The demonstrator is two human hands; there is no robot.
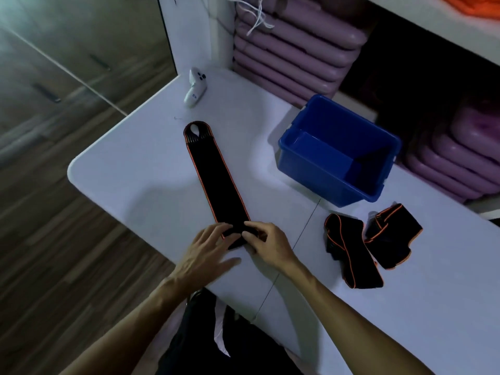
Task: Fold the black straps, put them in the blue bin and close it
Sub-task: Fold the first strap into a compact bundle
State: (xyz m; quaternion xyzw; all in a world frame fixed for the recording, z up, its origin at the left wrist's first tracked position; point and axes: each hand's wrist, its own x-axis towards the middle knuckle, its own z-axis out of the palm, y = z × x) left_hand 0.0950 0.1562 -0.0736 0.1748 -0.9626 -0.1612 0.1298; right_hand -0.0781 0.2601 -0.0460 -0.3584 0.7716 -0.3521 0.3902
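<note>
A long black strap (216,180) with orange edging lies stretched out flat on the white table (135,171), its looped end pointing away from me. My left hand (208,253) and my right hand (266,242) both pinch its near end, which is turned over into a small fold. The blue bin (338,158) stands open and empty to the right of the strap. Two more black straps lie bunched to the right of my hands, one nearer (349,250) and one further right (392,234).
A white controller (194,87) lies at the table's far corner. Stacked purple mats (292,47) fill shelves behind the table and at the right (460,163). The table's rounded left edge drops to a wooden floor (54,212). No lid is visible.
</note>
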